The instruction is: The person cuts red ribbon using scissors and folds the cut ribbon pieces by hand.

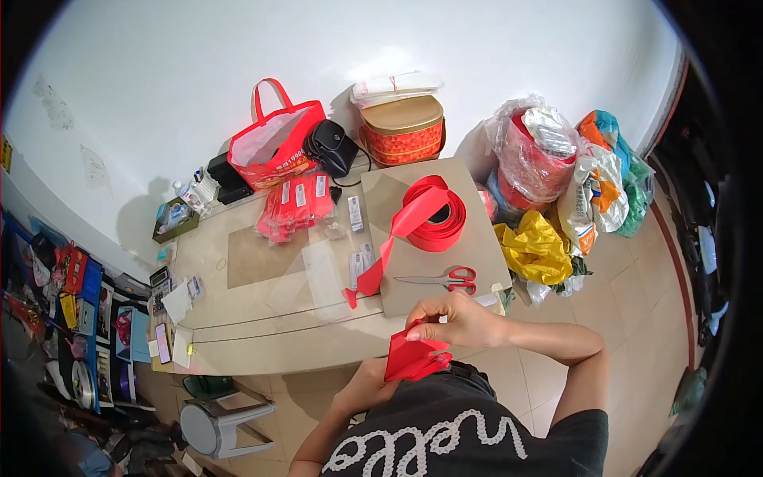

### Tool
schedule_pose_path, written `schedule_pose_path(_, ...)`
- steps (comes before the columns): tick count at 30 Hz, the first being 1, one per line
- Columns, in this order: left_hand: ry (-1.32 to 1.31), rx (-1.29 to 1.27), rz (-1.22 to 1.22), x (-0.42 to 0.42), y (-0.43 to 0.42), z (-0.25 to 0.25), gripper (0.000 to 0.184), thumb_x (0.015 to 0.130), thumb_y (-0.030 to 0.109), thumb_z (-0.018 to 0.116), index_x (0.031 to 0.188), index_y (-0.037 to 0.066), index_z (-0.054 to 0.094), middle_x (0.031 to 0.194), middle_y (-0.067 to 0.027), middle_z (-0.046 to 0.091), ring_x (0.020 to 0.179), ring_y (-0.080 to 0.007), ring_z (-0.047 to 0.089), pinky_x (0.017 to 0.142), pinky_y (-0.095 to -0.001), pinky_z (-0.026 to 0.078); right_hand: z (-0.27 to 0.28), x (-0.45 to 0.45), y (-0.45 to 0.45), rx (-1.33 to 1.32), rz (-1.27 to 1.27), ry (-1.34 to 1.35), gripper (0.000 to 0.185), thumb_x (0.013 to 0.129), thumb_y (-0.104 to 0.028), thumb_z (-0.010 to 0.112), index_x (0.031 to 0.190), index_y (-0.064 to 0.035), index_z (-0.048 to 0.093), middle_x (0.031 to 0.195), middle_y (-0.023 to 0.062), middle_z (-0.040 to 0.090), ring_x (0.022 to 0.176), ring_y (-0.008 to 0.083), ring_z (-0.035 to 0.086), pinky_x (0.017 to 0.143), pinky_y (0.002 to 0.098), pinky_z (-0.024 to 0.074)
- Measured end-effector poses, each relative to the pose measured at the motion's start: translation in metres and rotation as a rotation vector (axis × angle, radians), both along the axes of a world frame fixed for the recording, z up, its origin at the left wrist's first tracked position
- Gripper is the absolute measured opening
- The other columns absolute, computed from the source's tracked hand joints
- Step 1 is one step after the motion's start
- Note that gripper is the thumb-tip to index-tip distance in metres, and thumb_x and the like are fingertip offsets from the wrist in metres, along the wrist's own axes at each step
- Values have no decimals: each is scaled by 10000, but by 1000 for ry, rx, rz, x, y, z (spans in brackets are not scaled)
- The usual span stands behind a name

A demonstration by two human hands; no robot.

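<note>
A folded bundle of red ribbon (413, 359) is between my two hands, close to my body at the table's front edge. My left hand (366, 385) grips its lower left side. With thumb and fingertips, my right hand (455, 320) pinches its upper edge. On a grey board (389, 179) lies a roll of red ribbon (449, 232), its loose strip (388, 256) trailing down to the left. Red-handled scissors (459, 280) rest below the roll, blades pointing left.
Plastic-wrapped red packets (296, 208) lie left of the board. Behind them stand a red tote bag (274, 147) and a red tin with a gold lid (403, 127). Plastic bags (534, 248) stand at the right. A grey stool (208, 425) is on the floor, lower left.
</note>
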State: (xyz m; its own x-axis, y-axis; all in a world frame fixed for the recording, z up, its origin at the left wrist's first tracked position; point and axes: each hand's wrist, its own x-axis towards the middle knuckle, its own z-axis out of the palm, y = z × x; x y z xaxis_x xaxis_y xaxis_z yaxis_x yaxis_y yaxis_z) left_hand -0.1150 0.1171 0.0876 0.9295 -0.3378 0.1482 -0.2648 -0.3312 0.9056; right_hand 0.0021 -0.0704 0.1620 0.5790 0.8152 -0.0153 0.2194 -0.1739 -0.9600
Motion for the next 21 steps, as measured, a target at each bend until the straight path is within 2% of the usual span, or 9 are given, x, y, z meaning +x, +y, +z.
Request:
schedule_pose_path(3,-34,0,24,0,-3,-1,202,772,6,562,973,-11,576,812,-194,604,733,-363,588,657,-368,461,-1,-1,1,50,-21,-23,189,850,-185,625,924,-12,636,638,13,577,587,48,493,535,235,426)
schedule_pose_path(6,51,-102,-1,0,-6,-4,188,849,55,533,1018,-9,585,879,-160,641,763,-290,629,680,-330,473,6,-1,0,-23,-20,86,182,837,-168,638,932,-12,640,819,21,652,743,55,556,671,220,454)
schedule_pose_path(9,305,-221,17,-1,-11,10,233,921,151,485,1058,-8,588,953,-111,660,808,-176,641,697,-278,476,1,-2,0,-8,-66,135,179,834,-159,640,924,-4,644,818,13,651,773,41,565,692,210,463)
schedule_pose_path(12,429,-300,61,0,-13,11,294,946,220,456,1062,-14,593,973,-74,660,828,-105,622,705,-238,469,-8,-1,3,105,-111,140,164,825,-143,653,919,-9,654,725,-1,642,643,21,517,576,207,438)
schedule_pose_path(15,536,-382,84,1,-13,11,315,939,235,471,1072,-33,569,987,-115,644,892,-166,622,786,-277,485,-10,4,2,46,-64,278,252,883,-229,586,973,-2,651,819,38,659,735,48,546,673,233,459)
schedule_pose_path(18,618,-461,82,1,-10,4,338,937,258,473,1099,-31,543,999,-136,634,909,-192,622,789,-300,493,-6,9,0,125,5,334,417,939,-348,459,1101,9,600,1009,108,632,931,118,561,833,274,446)
schedule_pose_path(21,667,-547,64,1,-10,5,345,937,255,472,1123,-33,515,1009,-155,625,916,-214,623,790,-316,500,9,10,-2,140,-34,601,541,960,-426,331,1231,11,499,1170,150,556,1109,183,503,956,308,385)
